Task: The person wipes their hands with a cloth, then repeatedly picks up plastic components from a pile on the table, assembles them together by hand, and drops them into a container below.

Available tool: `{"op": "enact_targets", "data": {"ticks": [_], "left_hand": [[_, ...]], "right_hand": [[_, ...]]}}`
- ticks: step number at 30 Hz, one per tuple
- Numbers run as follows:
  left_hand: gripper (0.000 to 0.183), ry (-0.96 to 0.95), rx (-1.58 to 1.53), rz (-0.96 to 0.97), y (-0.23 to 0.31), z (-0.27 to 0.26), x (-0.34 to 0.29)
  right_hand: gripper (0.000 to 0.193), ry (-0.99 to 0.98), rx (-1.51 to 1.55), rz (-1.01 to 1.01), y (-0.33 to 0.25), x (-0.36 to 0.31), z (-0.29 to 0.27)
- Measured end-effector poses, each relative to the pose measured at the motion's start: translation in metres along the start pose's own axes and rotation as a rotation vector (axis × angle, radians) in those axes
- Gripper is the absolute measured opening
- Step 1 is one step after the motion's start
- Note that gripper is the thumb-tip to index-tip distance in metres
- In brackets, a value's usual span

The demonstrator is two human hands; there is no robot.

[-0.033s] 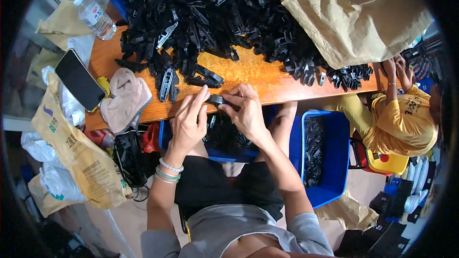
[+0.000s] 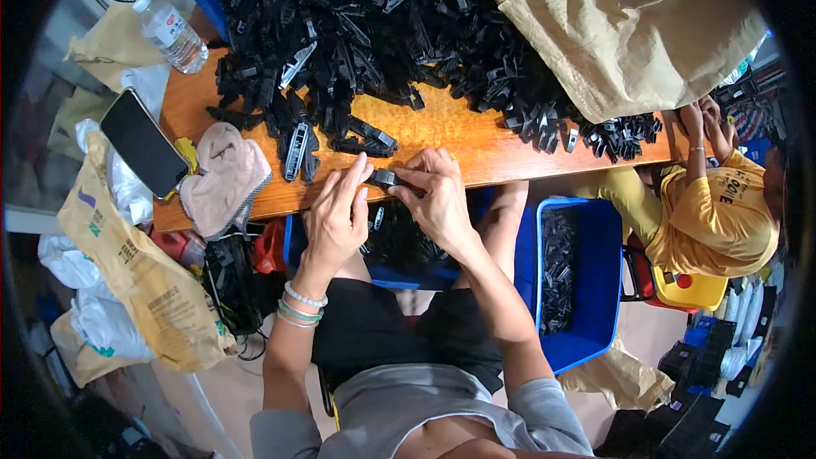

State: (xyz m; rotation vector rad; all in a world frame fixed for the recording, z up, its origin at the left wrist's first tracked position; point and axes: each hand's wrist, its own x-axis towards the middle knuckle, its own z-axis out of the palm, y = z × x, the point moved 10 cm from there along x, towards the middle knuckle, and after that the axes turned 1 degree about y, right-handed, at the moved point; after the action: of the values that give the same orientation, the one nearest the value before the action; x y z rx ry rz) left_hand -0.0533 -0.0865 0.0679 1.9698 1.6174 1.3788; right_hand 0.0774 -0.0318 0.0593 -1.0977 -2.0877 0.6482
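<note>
A small black plastic part (image 2: 384,178) spans the gap between my two hands, just over the near edge of the wooden table (image 2: 399,123). My left hand (image 2: 338,217) pinches its left end with thumb and fingers. At its right end, my right hand (image 2: 438,204) grips it with curled fingers. Right beyond my fingers lie a few longer black plastic pieces (image 2: 365,138). Behind them a large heap of black plastic parts (image 2: 340,34) covers the far side of the table. Fine details of the held part are hidden by my fingers.
Below the table edge sits a blue bin (image 2: 391,276) of black parts; another blue bin (image 2: 595,289) stands to the right. A paper sack (image 2: 629,25) overlies the heap. Phone (image 2: 144,143), bottle (image 2: 174,38) and pink cloth (image 2: 223,174) are left. A person in yellow (image 2: 714,212) sits right.
</note>
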Motion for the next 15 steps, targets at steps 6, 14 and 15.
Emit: {"op": "enact_targets", "data": {"ticks": [6, 14, 15], "left_hand": [[0.029, 0.024, 0.002, 0.060, -0.002, -0.010, 0.014], [0.012, 0.155, 0.348, 0.220, 0.014, 0.018, 0.002], [0.012, 0.167, 0.332, 0.210, 0.014, 0.017, -0.002]], "right_hand": [[0.029, -0.112, 0.111, 0.060, 0.016, -0.028, -0.013], [0.035, 0.363, -0.670, 0.007, 0.086, -0.001, -0.117], [0.034, 0.298, -0.724, 0.040, 0.090, 0.009, -0.116]]}}
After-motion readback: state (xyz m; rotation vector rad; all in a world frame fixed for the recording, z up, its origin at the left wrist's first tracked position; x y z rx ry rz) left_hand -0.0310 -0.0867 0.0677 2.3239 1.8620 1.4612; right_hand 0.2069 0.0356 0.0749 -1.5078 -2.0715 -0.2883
